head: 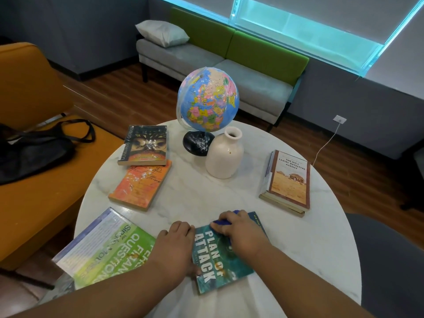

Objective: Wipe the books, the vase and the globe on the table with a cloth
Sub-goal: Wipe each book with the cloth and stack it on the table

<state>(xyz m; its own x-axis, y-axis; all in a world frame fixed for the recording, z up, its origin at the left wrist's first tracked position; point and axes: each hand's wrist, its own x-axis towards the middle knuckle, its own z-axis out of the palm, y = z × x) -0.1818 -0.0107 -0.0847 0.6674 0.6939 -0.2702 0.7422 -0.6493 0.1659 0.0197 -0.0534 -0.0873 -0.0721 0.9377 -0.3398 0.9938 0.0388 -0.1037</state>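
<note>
On the round white table [298, 244] lies a teal book titled "Plan of Attack" [220, 265], near the front edge. My right hand [241, 230] holds a blue cloth [223, 221] bunched under its fingers on the book's top part. My left hand [176, 244] rests at the book's left edge, thumb on the cover. A green-and-white book [103, 246] lies to the left. Farther back are an orange book [141, 184] and a dark book [144, 144], both speckled with white bits. The globe [207, 99] and the cream vase [226, 154] stand at the middle back. A stack of books [289, 180] sits at right.
An orange seat [34, 203] with a black bag [29, 148] stands to the left of the table. A grey-and-green sofa [229, 72] with a pillow is behind. A white cable [325, 143] runs to a wall socket at right. A dark chair [390, 260] is at front right.
</note>
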